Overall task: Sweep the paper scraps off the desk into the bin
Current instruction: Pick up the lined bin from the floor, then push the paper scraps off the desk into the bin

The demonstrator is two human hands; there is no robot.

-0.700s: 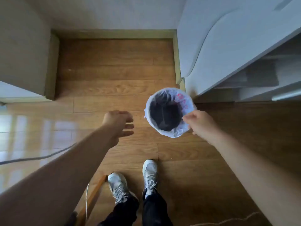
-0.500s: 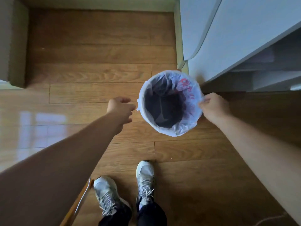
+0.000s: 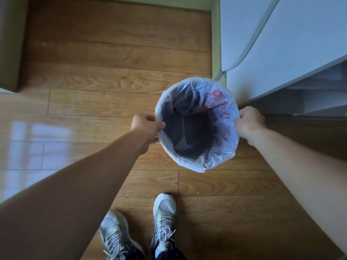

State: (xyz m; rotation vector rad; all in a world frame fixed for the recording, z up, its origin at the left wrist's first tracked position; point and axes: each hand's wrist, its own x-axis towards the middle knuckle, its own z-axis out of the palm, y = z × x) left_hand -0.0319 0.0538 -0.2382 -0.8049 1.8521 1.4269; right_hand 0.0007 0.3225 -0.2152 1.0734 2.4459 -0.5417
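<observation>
Left hand (image 3: 145, 126) newly clamped on bin (image 3: 197, 162) rim, right hand (image 3: 250, 121) gripping opposite, white red-printed liner.

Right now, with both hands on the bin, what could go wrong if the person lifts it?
1. The left hand and right hand seem to pinch the thin bag at the rim of the bin; lifting could pull the bag loose or tear it.
2. The bin stands close to the white cabinet, so it may knock the corner.
3. The shoes are just below; a slipped bin could land on them.
</observation>
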